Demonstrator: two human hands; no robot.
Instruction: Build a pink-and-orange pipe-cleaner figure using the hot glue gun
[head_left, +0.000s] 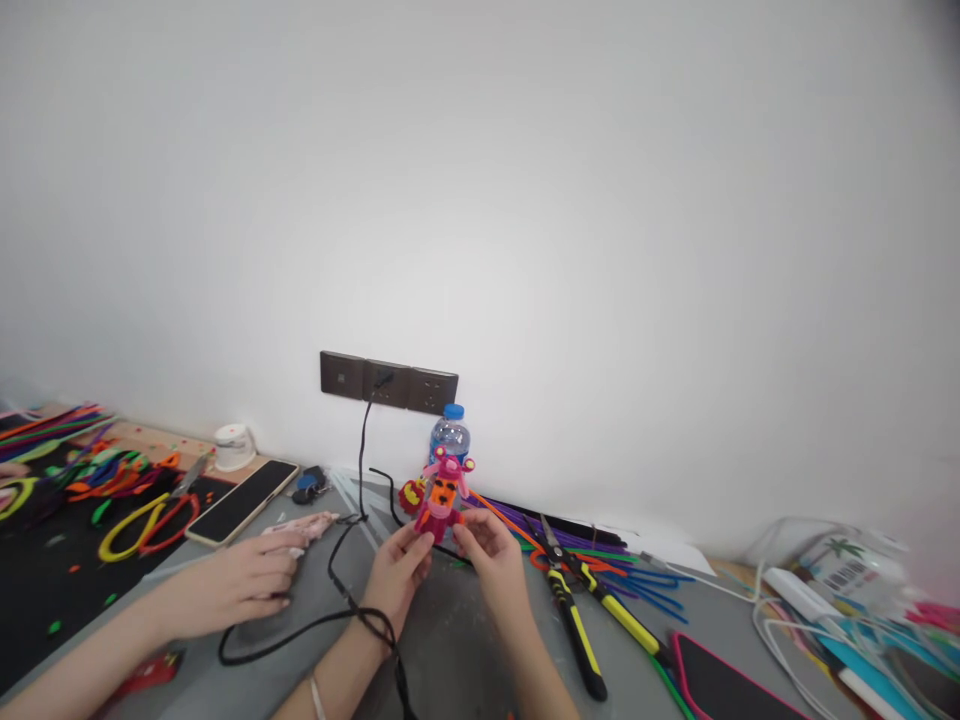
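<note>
A small pink and orange pipe-cleaner doll (444, 492) with round ears is held upright over the grey table. My left hand (401, 572) grips its lower left side between thumb and fingers. On the other side, my right hand (493, 555) pinches the doll's lower right edge with its fingertips. A black cable (349, 590) runs in a loop across my left wrist. Behind the doll stands a bottle (448, 436) with a blue cap, partly covered by it. A red and yellow fuzzy piece (412, 496) shows just left of the doll.
Another person's hand (232, 588) rests at left, by a phone (244, 502) and scissors (154, 520). Yellow-black shears (576, 630) lie open at right among pipe cleaners (637, 578). A pink-edged phone (727, 680) and white cables (772, 640) lie farther right. Sockets (388, 382) are on the wall.
</note>
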